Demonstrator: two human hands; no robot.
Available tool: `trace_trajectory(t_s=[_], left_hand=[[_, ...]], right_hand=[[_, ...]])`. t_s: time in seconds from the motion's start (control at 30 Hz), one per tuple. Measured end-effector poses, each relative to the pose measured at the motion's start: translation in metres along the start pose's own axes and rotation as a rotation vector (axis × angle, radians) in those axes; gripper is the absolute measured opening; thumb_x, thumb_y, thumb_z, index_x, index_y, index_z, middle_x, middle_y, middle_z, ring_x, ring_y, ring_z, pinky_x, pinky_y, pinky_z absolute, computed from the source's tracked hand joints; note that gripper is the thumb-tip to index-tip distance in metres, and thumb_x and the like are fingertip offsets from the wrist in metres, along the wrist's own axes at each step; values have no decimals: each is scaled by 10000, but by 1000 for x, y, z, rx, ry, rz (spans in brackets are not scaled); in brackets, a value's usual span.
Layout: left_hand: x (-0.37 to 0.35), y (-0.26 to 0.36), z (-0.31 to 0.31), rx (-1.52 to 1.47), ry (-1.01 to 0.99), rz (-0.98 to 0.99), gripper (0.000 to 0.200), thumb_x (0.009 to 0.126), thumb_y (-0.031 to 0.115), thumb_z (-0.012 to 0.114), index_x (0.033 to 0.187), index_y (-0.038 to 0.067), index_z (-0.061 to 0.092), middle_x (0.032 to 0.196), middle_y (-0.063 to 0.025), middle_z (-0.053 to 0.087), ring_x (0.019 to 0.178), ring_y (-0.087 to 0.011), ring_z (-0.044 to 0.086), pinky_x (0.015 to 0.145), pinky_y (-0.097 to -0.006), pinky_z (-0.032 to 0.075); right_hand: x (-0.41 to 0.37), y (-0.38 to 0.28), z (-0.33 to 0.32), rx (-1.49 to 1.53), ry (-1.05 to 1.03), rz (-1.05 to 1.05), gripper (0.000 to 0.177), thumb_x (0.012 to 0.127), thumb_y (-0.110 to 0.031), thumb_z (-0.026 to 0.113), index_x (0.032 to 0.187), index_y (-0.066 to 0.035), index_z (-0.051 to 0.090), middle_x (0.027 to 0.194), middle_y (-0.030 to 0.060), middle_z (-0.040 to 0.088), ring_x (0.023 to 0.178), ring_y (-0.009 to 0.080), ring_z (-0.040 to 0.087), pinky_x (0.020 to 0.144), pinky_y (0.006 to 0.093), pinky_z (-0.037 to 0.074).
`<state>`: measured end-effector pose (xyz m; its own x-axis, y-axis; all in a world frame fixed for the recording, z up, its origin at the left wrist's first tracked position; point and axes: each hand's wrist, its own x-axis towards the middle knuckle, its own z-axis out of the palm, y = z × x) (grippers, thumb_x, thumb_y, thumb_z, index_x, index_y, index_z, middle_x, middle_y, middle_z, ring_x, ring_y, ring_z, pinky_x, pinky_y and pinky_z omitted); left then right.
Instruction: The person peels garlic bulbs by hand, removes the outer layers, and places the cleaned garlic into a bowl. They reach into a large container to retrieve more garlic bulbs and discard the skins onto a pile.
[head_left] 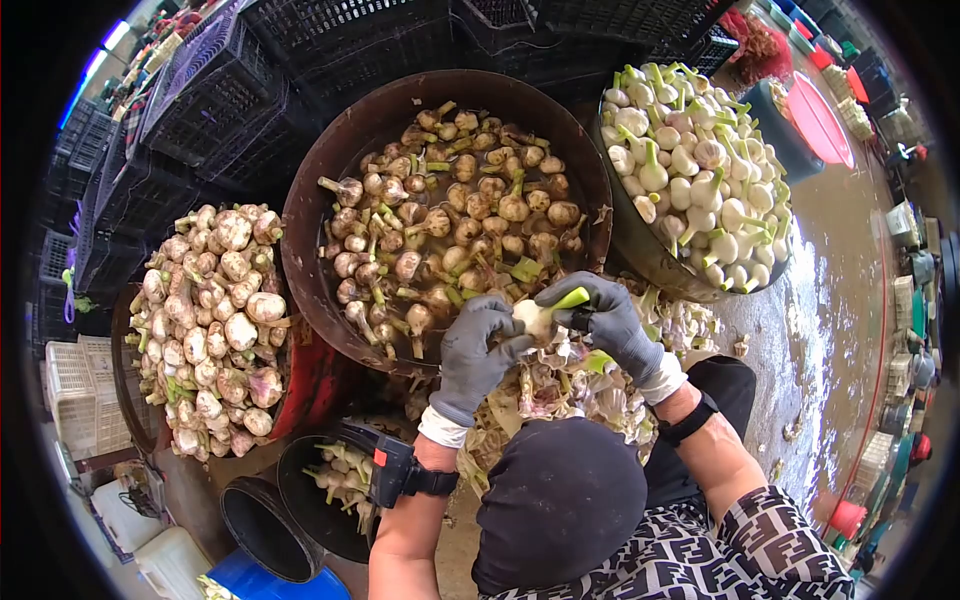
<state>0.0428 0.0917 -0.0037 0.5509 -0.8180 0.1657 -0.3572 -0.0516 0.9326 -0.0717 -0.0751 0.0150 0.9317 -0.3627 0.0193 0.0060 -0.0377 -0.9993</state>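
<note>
My left hand (478,352) and right hand (608,322) both pinch one peeled garlic bulb (533,318) beside the dark basin (300,205).

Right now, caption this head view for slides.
Grey-gloved left hand and right hand hold a white garlic bulb by a dark round basin of garlic.

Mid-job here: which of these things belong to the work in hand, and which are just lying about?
In the job: garlic bulb, gripped by left hand and right hand; soaking basin; bowl of peeled garlic; unpeeled pile; peel heap.
Lying about: black crates; pink tub; black buckets.
</note>
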Motion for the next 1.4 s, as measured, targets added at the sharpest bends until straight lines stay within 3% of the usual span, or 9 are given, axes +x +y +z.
trace_trajectory(t_s=[0.13,0.23,0.4,0.53,0.9,1.2,1.27,1.3,1.4], left_hand=[[7,11,7,-155,205,8,193,734,119,694,865,17,596,931,-73,568,874,-177,544,781,-292,436],[6,7,-1,-154,55,-5,151,764,90,661,864,5,588,899,-64,576,849,-155,552,757,-274,441],[0,-2,1,-107,83,-53,153,776,92,648,878,-6,590,869,-58,587,811,-141,560,722,-247,445],[-6,-5,6,-43,189,-175,138,785,96,639,864,-5,588,840,-61,588,759,-147,562,700,-243,442],[-23,10,15,63,144,-105,143,769,92,643,834,-4,558,807,-93,569,733,-199,553,672,-288,440],[-37,8,23,-1,-99,-151,118,733,57,653,801,11,568,765,-101,562,710,-222,554,644,-300,437],[-43,1,22,71,-245,-177,129,723,74,663,813,27,583,775,-104,573,713,-241,565,635,-320,444],[-46,-2,21,70,-246,-178,129,723,74,663,813,27,583,775,-104,573,713,-241,565,635,-320,444],[-56,-12,20,138,-264,-180,139,716,82,666,828,42,594,789,-102,579,709,-259,565,645,-336,445]], right_hand=[[1,0,-2,71,-5,50,186,745,-38,662,928,-49,635,927,29,602,845,111,565,774,243,451],[1,-2,0,8,-17,30,181,745,-41,664,924,-45,636,929,29,603,842,109,565,768,244,453],[-1,-3,5,65,25,130,172,741,-51,671,910,-44,638,876,20,610,810,104,569,743,246,460],[1,1,9,-154,130,119,165,724,-98,690,874,-53,638,782,39,613,734,130,576,683,258,454],[11,3,14,-589,260,234,202,710,-251,672,812,-85,619,777,114,604,730,275,590,648,342,454],[17,38,-1,-260,427,434,269,716,-264,687,851,-42,620,703,94,630,627,166,594,602,296,449],[18,40,-8,-225,489,469,150,749,-131,675,778,-9,591,632,6,562,502,63,479,467,203,379],[19,25,-6,40,531,495,167,755,-148,673,765,-19,569,610,12,549,470,69,476,436,209,374],[18,15,-15,234,551,573,161,757,-154,667,755,-36,557,589,9,534,455,81,480,417,210,374]])
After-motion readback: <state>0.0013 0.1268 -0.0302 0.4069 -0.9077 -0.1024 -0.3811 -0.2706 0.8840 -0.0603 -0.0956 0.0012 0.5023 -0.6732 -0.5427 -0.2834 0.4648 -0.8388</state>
